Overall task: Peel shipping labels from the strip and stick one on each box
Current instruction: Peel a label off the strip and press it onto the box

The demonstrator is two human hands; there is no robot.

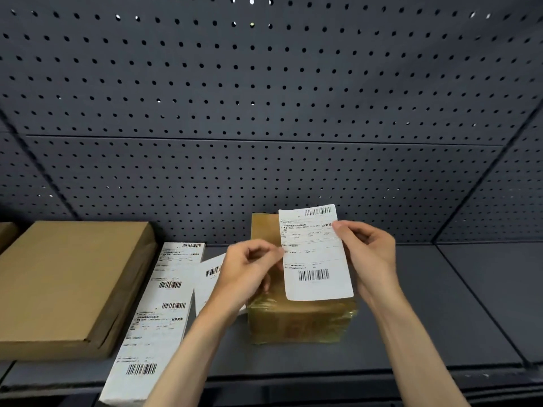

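Both hands pinch one shipping label (316, 254) upright above the tape-wrapped box (299, 318): the left hand (249, 271) grips its left edge, the right hand (368, 254) its upper right edge. The label strip (152, 318) lies on the tabletop (426, 318), left of the hands, beside a flat carton (67, 283).

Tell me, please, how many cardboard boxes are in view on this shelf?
3. A taped box sits under the held label; a flat box lies at the left; a sliver of a third shows at the far left edge. More may lie outside the frame.
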